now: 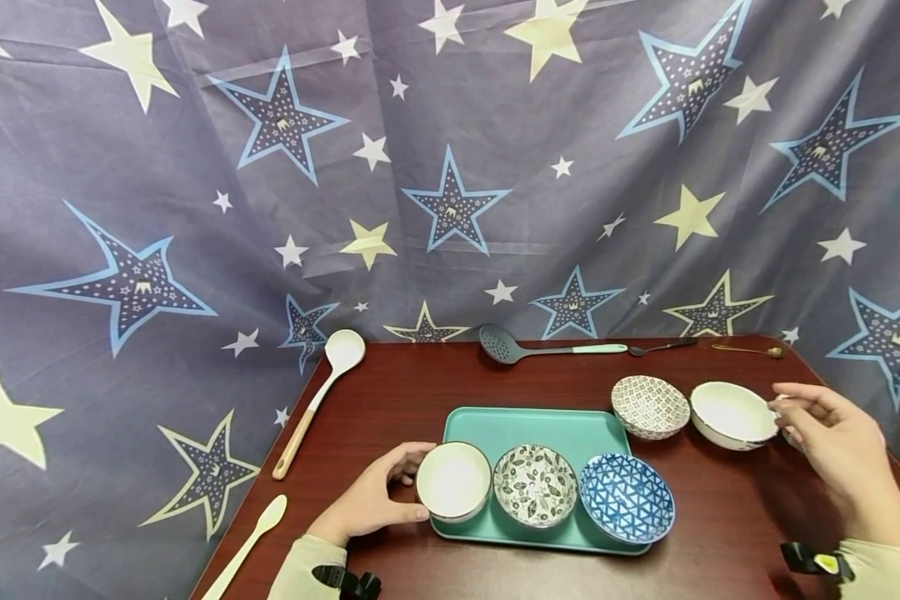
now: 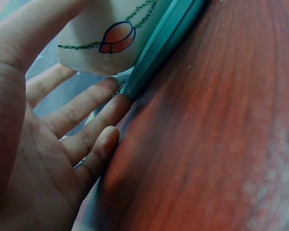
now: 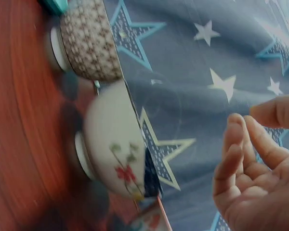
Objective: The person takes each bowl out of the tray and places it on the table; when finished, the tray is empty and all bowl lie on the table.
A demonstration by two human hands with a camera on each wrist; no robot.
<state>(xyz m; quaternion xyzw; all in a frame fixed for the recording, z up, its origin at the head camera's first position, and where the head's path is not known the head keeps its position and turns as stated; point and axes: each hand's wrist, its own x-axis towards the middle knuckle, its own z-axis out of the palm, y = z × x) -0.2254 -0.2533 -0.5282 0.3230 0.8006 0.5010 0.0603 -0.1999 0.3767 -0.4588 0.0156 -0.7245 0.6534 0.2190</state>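
My left hand (image 1: 375,493) is spread beside a cream bowl (image 1: 453,482), thumb at its near side and fingers at its far side. The left wrist view shows a painted red bud (image 2: 119,37) on that bowl and fairly straight fingers close by it. To its right stand a leaf-patterned bowl (image 1: 536,486) and a blue triangle-patterned bowl (image 1: 627,498). My right hand (image 1: 843,450), loosely bent, holds nothing above the right side of the table, near a white bowl with red flowers (image 3: 116,144). Another bowl (image 3: 151,219) is mostly hidden behind this hand in the head view.
A turquoise tray (image 1: 525,421) lies under the front bowls. Left of the white floral bowl is a brown lattice bowl (image 1: 648,406). A slotted spatula (image 1: 501,345) and two small spoons lie along the back edge; a white ladle (image 1: 343,350) and a cream spoon (image 1: 251,542) lie left.
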